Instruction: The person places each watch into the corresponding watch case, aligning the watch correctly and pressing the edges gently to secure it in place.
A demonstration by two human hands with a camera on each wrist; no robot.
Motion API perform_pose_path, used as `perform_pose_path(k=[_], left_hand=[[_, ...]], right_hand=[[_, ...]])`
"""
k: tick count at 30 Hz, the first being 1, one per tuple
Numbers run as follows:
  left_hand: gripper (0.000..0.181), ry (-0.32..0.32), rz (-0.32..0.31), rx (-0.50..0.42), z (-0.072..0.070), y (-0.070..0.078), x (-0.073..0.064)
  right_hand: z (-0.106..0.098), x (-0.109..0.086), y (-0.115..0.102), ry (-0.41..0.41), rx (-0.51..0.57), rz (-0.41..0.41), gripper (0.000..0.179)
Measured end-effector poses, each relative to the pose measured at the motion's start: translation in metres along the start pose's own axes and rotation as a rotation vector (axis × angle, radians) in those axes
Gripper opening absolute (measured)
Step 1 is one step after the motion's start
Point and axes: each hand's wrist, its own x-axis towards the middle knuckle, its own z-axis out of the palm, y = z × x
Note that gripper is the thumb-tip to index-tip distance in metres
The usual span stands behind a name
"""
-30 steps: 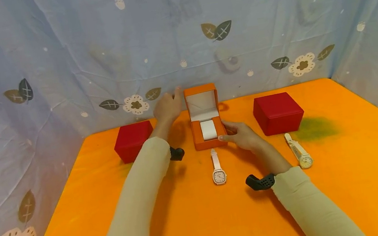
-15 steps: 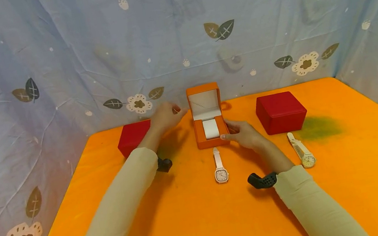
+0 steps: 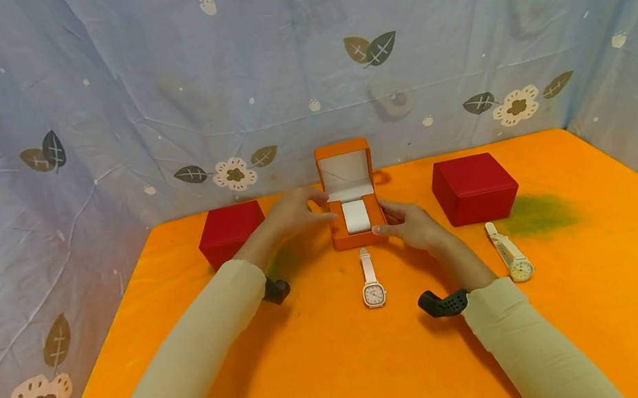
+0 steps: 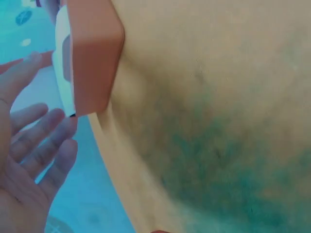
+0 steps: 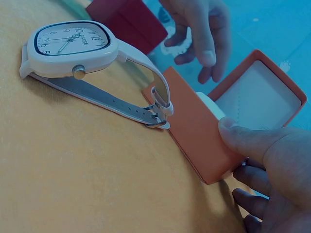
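Note:
An orange watch box [image 3: 357, 240] stands on the table with its lid raised, showing a white lining and a white cushion [image 3: 356, 217]. At its right front corner my right hand [image 3: 414, 226] grips it; the right wrist view shows the thumb [image 5: 238, 136] on the front edge and the fingers along the side. My left hand [image 3: 298, 209] is by the box's left side, fingers spread and relaxed, holding nothing. In front of the box lies a wristwatch [image 3: 374, 294] with a pale strap and a rounded square dial, its strap buckled in a loop.
One red box [image 3: 230, 230] is behind my left forearm, and another red box [image 3: 474, 190] stands to the right. A second pale watch [image 3: 509, 252] lies in front of the right one. A patterned blue curtain [image 3: 275, 80] hangs behind the orange tabletop [image 3: 347, 375].
My left hand has come down from beside the raised lid to the left side of the box's base. The right hand keeps its grip, and the watches have stayed put.

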Motion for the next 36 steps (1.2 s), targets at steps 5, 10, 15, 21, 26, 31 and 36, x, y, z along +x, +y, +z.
perform_pose_path(k=[5, 10, 15, 21, 26, 31, 36], left_hand=[[0.056, -0.062, 0.041, -0.014, 0.005, 0.005, 0.002], [0.060, -0.080, 0.090, 0.005, 0.010, 0.008, 0.008], [0.059, -0.090, 0.120, 0.040, 0.014, 0.011, 0.012], [0.062, -0.129, 0.074, 0.035, 0.020, 0.013, 0.015], [0.066, -0.167, 0.026, 0.047, 0.020, 0.018, 0.019], [0.069, -0.192, 0.015, 0.128, 0.019, 0.024, 0.025], [0.069, -0.204, 0.000, 0.182, 0.020, 0.031, 0.030]], right_hand=[[0.000, 0.000, 0.000, 0.007, 0.000, -0.004, 0.075], [0.000, 0.001, 0.001, 0.014, 0.007, -0.016, 0.075], [0.000, 0.001, 0.002, 0.013, 0.006, -0.013, 0.076], [0.000, 0.002, 0.002, 0.010, -0.001, -0.010, 0.076], [0.001, 0.002, 0.002, 0.013, 0.004, -0.011, 0.075], [0.000, 0.002, 0.002, 0.013, -0.001, -0.008, 0.076], [0.001, 0.002, 0.001, 0.015, -0.007, -0.010, 0.076]])
